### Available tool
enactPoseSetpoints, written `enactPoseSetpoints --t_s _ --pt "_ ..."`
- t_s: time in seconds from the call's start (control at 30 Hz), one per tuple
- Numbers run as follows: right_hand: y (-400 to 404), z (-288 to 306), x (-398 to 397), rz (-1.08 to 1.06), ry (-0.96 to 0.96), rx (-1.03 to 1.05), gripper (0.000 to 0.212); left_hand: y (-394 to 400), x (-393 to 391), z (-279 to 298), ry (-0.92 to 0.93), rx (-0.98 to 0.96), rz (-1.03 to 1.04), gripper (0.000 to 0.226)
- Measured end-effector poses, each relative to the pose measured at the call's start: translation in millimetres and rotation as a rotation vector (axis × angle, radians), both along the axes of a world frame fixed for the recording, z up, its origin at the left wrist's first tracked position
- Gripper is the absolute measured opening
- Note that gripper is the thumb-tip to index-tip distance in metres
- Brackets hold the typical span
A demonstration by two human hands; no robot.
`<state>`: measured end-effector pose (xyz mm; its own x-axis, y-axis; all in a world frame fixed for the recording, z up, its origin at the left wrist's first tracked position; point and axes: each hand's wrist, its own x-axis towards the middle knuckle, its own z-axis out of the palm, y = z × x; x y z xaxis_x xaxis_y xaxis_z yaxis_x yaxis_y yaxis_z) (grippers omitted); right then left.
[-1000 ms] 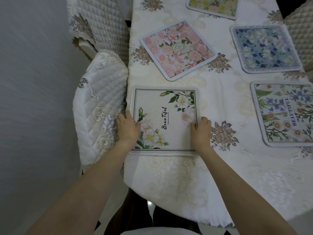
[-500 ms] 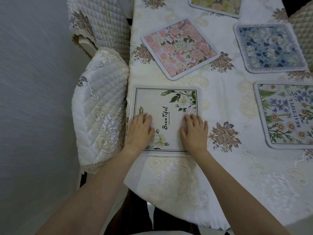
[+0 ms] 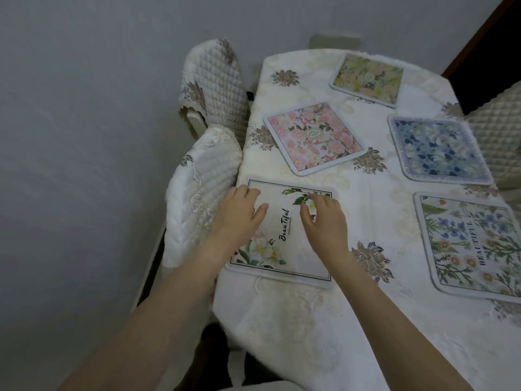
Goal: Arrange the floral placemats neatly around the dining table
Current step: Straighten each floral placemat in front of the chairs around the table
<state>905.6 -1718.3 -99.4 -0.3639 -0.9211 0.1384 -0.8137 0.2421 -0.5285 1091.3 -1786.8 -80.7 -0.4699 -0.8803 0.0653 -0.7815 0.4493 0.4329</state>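
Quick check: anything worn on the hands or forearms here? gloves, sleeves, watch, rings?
Nothing visible. Left hand and right hand are bare, no gloves. Both forearms are uncovered to the frame edge: no sleeves, watch or bracelet. No rings show, though some fingers are partly curled.

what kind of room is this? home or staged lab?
Most likely a home dining area. A table under an embroidered cream tablecloth carries floral placemats such as the pink one, and chairs with quilted covers are pushed in against it, close to a plain wall. No lab gear shows.

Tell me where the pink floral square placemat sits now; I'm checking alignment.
In the head view, the pink floral square placemat lies skewed on the table's left side, beyond the white Beautiful placemat and left of the blue floral placemat.
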Motion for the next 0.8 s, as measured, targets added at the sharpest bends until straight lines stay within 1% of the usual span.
enactPoseSetpoints --t_s 0.17,0.33,0.5,0.63,0.73,0.8 --pt "-3.7 40.1 31.8 0.033 0.039 -0.063 0.037 -0.7 41.2 46.5 0.044 -0.143 0.014 0.037" --pt "-4.6 55.2 91.9 0.029 0.076 -0.106 0.039 -6.8 104.6 68.4 0.080 -0.223 -0.013 0.035" --pt "-0.9 45.4 180.3 -0.016 0.054 -0.086 0.040 -16.1 191.6 65.5 0.059 -0.207 -0.057 0.040" --pt "2.4 37.2 251.3 -0.052 0.012 -0.097 0.037 -19.8 260.2 52.6 -0.002 -0.207 -0.067 0.040" --pt "3.8 35.1 285.1 -0.083 0.016 -0.087 0.034 -22.1 293.6 45.8 -0.008 -0.184 -0.082 0.044" --pt "0.3 38.4 296.8 -0.093 0.035 -0.071 0.037 -27.1 306.2 44.6 0.002 -0.176 -0.102 0.044"
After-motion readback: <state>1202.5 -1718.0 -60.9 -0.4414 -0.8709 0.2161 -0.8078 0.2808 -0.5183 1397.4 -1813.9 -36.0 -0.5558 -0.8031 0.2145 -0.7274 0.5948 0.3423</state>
